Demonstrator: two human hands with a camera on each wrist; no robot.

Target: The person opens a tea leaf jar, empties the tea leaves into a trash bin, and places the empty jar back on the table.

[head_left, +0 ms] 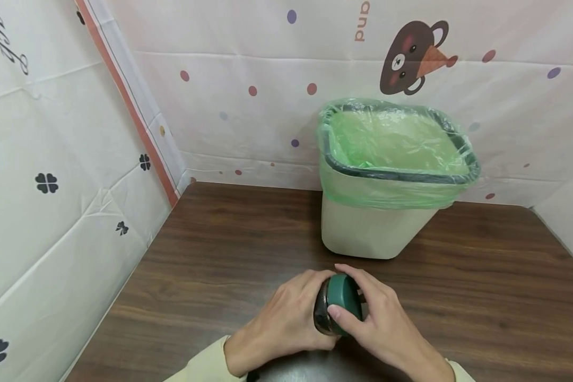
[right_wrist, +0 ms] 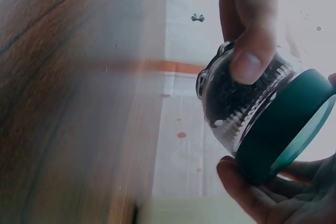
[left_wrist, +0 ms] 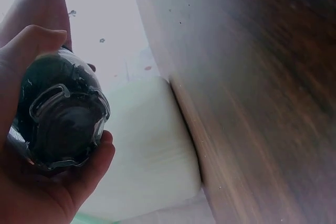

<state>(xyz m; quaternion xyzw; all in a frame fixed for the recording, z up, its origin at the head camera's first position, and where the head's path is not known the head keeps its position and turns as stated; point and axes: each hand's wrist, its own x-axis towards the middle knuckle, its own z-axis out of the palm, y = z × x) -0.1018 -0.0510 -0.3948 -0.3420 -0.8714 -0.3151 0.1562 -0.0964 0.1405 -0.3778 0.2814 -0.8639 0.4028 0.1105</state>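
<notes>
A small, round clear-glass jar (head_left: 321, 313) with dark contents or dark glass is held tilted above the table. Its wide green lid (head_left: 345, 297) sits at the mouth, facing right. My left hand (head_left: 291, 313) grips the jar's body; in the left wrist view the jar's base (left_wrist: 71, 129) faces the camera. On the other side my right hand (head_left: 387, 323) holds the lid by its rim, thumb on the near edge. The right wrist view shows the glass body (right_wrist: 226, 98) under the left thumb and the lid (right_wrist: 278, 129) with right-hand fingers around it.
A cream bin (head_left: 363, 228) lined with a green plastic bag (head_left: 391, 196) stands on the brown wooden table (head_left: 210, 249), just beyond my hands. Behind it hangs a patterned white sheet (head_left: 248, 122), and another sheet (head_left: 76, 223) borders the table's left side.
</notes>
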